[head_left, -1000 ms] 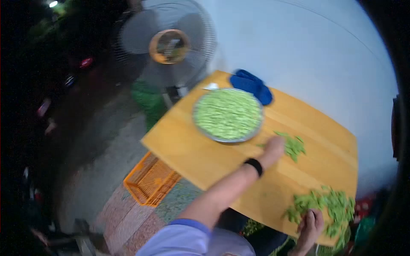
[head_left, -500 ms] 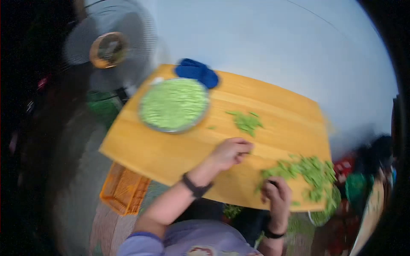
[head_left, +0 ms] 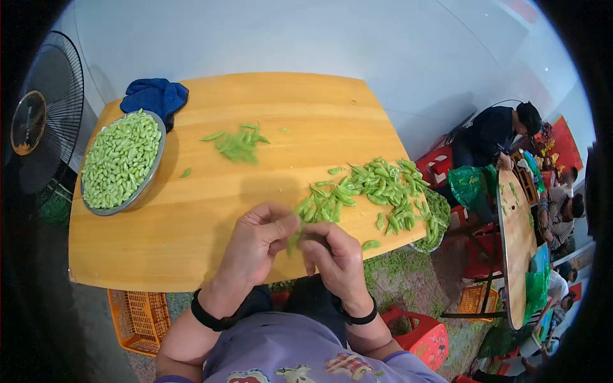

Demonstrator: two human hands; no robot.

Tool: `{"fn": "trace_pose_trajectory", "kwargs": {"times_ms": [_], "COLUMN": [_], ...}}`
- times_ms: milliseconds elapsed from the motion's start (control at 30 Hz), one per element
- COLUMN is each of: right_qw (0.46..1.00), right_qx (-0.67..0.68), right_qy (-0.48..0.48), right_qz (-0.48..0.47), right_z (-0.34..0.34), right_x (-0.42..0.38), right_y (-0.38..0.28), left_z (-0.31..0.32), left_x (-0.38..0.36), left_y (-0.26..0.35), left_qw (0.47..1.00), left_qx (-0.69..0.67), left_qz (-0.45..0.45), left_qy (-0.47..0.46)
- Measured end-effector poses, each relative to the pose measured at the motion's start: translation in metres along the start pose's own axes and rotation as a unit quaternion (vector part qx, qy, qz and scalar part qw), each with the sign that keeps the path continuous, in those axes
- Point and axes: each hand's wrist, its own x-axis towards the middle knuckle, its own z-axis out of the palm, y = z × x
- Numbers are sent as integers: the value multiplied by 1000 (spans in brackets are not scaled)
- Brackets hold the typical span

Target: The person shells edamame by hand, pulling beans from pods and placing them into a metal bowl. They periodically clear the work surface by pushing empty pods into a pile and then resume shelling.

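Note:
My left hand and my right hand are close together above the table's near edge, fingers curled in a pinch. A green bean pod, blurred by motion, is between their fingertips. Just beyond my right hand, a heap of green bean pods spreads over the table's right side. Farther off, a small loose pile of green pods lies near the table's middle. At the left stands a metal bowl heaped with shelled green beans.
The wooden table has a dark blue cloth at its back left corner. A fan stands at the left, an orange crate below. A red stool is at the right. Several people sit around another table.
The view has turned and steadied, bringing the people at right into sight. My hands, apart earlier, have come together at the near edge, with a pod between them.

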Motion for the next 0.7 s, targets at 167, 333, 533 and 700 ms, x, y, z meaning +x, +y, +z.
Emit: {"fn": "trace_pose_trajectory", "kwargs": {"times_ms": [167,333,533,700], "right_qw": [999,999,917,879], "right_qx": [-44,-45,328,393], "right_qy": [2,8,-72,-98], "right_qz": [-2,-8,215,253], "right_z": [-3,-3,-20,-17], "right_x": [-2,-5,-3,-2], "right_y": [-1,2,-5,-4], "left_z": [2,-3,-21,-20], "left_x": [-3,-5,1,2], "left_y": [-2,-5,-8,-7], "left_qw": [998,995,985,978], "left_qx": [50,78,41,-26], "left_qz": [30,49,6,-87], "left_qy": [-16,-37,-169,-186]}}
